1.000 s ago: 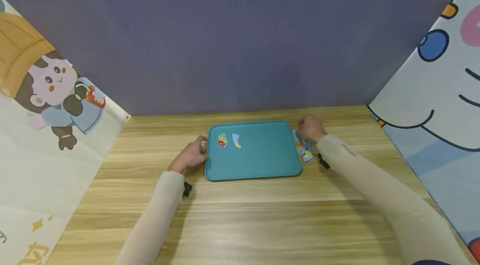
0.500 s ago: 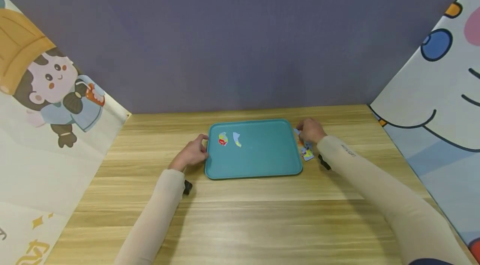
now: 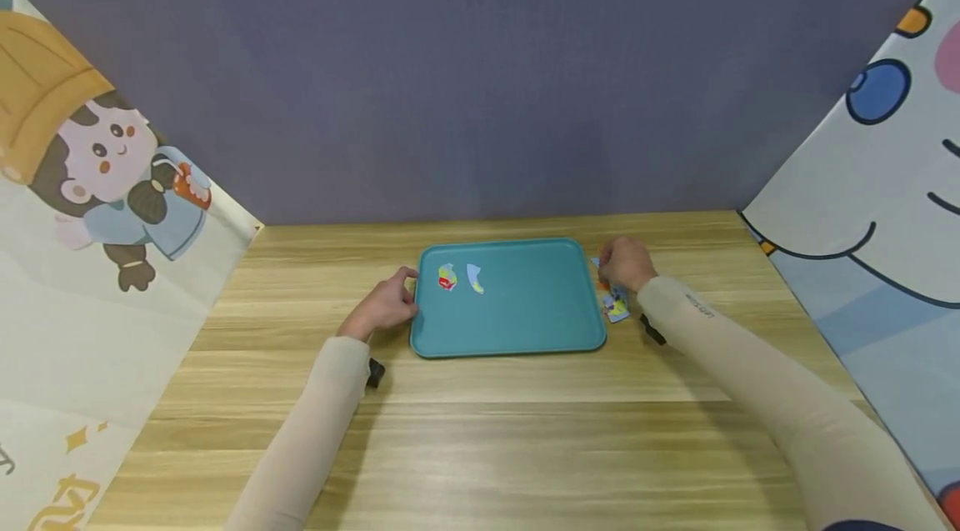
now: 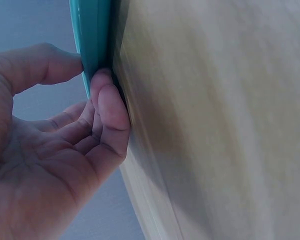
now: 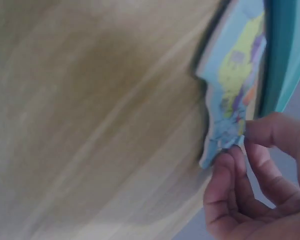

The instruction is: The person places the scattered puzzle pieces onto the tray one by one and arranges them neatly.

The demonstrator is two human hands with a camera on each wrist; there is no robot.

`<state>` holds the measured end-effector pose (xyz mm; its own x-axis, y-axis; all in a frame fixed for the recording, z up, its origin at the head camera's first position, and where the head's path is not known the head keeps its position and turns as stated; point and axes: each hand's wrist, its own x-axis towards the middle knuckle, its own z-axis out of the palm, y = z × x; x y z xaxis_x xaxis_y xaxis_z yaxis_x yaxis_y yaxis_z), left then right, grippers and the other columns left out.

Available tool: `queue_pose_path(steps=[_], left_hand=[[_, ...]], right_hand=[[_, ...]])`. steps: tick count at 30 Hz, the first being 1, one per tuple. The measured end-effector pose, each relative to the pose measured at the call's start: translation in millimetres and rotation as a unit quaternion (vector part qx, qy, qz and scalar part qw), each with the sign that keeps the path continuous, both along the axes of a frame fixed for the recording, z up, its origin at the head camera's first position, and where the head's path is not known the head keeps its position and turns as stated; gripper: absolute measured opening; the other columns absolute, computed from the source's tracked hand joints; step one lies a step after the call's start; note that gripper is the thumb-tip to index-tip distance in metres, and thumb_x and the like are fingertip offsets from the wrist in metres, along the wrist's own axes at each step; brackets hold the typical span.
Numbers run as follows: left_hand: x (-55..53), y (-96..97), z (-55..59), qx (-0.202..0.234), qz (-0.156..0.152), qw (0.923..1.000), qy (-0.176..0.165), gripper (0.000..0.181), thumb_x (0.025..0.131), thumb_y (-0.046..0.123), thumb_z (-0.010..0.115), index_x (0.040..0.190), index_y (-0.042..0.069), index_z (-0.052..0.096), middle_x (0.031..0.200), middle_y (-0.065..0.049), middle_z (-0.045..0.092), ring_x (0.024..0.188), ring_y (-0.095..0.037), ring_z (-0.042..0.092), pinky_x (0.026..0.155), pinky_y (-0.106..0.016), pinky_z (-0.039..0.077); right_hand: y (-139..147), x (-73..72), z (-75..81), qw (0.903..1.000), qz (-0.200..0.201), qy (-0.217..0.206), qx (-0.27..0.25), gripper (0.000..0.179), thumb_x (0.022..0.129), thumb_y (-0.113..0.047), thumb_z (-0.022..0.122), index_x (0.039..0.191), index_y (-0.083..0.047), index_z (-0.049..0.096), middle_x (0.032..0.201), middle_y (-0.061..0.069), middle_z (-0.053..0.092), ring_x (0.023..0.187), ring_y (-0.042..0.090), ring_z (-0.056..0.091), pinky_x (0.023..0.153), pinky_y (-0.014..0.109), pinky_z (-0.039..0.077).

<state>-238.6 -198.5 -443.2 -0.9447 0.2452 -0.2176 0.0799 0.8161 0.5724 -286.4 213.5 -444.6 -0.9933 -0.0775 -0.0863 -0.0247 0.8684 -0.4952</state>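
At the table's left edge rises a white panel (image 3: 45, 281) printed with a cartoon child in an orange hat. From the near side comes a beige sleeve (image 3: 311, 423), with a small black device (image 3: 375, 373) at the wrist. The left hand (image 3: 384, 304) is grasping the left edge of the tray (image 3: 532, 298), thumb at the rim and bent fingers against its outer side. The tray is teal and rectangular, with rounded corners, and lies flat on the table (image 3: 487, 448). Near its far left corner lies a small piece (image 3: 447, 277) in yellow, green and red; to the right of it, apart, is a slim curved pale blue piece (image 3: 475, 278). Behind the table's far edge stands a dark grey-blue wall (image 3: 480, 81).

Just outside the tray's right edge, on the table, lie light blue puzzle pieces (image 3: 617, 308) with yellow, purple and orange print; the right wrist view shows a visible thickness and a notched side. The raised tray rim stands between them and the two pieces inside. The right hand (image 3: 628, 264) covers part of them, fingers bent, tips close together at their end; I cannot tell if it pinches one. Farther right, a cartoon panel (image 3: 825, 206) borders the table's right edge.
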Motion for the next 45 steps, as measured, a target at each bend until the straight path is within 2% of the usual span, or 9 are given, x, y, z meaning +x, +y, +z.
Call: queue_pose_path(steps=[2,5,9,13,17,22,28,36,45], left_hand=[[0.0,0.1,0.1,-0.001,0.000,1.0000,0.000,0.061,0.074,0.010,0.058,0.127,0.009,0.030,0.083,-0.008,0.055,0.070,-0.019,0.052,0.060,-0.031,0.043],[-0.2,-0.7,-0.3,-0.003,0.000,1.0000,-0.001,0.061,0.074,0.010,0.058,0.127,0.009,0.029,0.083,-0.007,0.055,0.070,-0.019,0.052,0.060,-0.030,0.043],[-0.4,-1.9,-1.2,-0.003,-0.002,1.0000,-0.002,0.061,0.074,0.010,0.058,0.128,0.009,0.029,0.085,-0.007,0.055,0.071,-0.019,0.052,0.060,-0.031,0.043],[-0.9,-1.9,-2.0,-0.007,0.000,1.0000,-0.002,0.061,0.075,0.010,0.057,0.128,0.009,0.029,0.086,-0.008,0.054,0.071,-0.019,0.052,0.060,-0.031,0.042],[-1.4,-1.4,-2.2,-0.011,0.002,0.9999,-0.006,0.060,0.076,0.010,0.057,0.129,0.010,0.028,0.087,-0.008,0.054,0.072,-0.019,0.051,0.060,-0.031,0.042],[-1.8,-0.7,-1.1,-0.010,0.006,0.9999,-0.008,0.060,0.077,0.010,0.056,0.129,0.010,0.028,0.087,-0.008,0.053,0.072,-0.019,0.051,0.060,-0.031,0.042],[-2.2,-0.2,-1.0,-0.010,0.010,0.9999,-0.010,0.060,0.077,0.011,0.055,0.130,0.012,0.027,0.088,-0.008,0.054,0.072,-0.019,0.051,0.060,-0.030,0.042],[-3.8,2.9,-2.1,-0.008,0.005,0.9999,-0.011,0.061,0.076,0.009,0.055,0.130,0.011,0.027,0.086,-0.007,0.055,0.070,-0.018,0.052,0.058,-0.029,0.043],[-2.5,7.0,0.3,-0.008,0.007,0.9999,-0.010,0.061,0.075,0.008,0.057,0.129,0.012,0.028,0.084,-0.008,0.055,0.070,-0.018,0.052,0.058,-0.029,0.043]], right_hand=[[2,-0.9,-2.1,0.9999,-0.005,0.013,-0.006,0.009,0.067,-0.010,0.065,0.072,-0.004,0.060,0.068,0.008,0.057,0.061,0.021,0.052,0.050,0.030,0.041],[3,-1.5,-0.3,0.9986,-0.012,0.042,-0.030,0.011,0.070,-0.013,0.065,0.075,-0.005,0.061,0.071,0.007,0.059,0.060,0.020,0.053,0.051,0.029,0.043],[-2,-0.9,11.5,0.9935,-0.015,0.090,-0.068,0.011,0.073,-0.013,0.064,0.079,-0.004,0.062,0.075,0.009,0.060,0.064,0.021,0.055,0.056,0.032,0.044],[-12,0.4,23.7,0.9897,-0.010,0.123,-0.072,0.011,0.073,-0.015,0.065,0.080,-0.006,0.064,0.075,0.006,0.061,0.067,0.020,0.055,0.059,0.033,0.042],[-27,3.1,31.6,0.9872,0.002,0.139,-0.079,0.012,0.072,-0.016,0.065,0.081,-0.008,0.065,0.075,0.004,0.061,0.066,0.017,0.054,0.058,0.032,0.042],[-51,7.2,35.6,0.9825,0.042,0.152,-0.099,0.012,0.072,-0.011,0.064,0.082,-0.004,0.066,0.075,0.006,0.061,0.067,0.018,0.055,0.059,0.031,0.043],[-81,7.5,32.1,0.9856,0.065,0.141,-0.068,0.005,0.073,-0.012,0.064,0.077,-0.009,0.064,0.073,0.002,0.059,0.065,0.016,0.053,0.059,0.029,0.043],[-114,7.3,21.6,0.9940,0.079,0.050,-0.057,0.004,0.073,-0.011,0.065,0.072,-0.010,0.061,0.068,0.003,0.056,0.054,0.015,0.052,0.050,0.029,0.043],[-141,-0.2,8.5,0.9974,0.059,0.040,-0.015,0.007,0.069,-0.013,0.068,0.066,-0.012,0.062,0.067,0.000,0.055,0.057,0.016,0.051,0.049,0.028,0.042]])
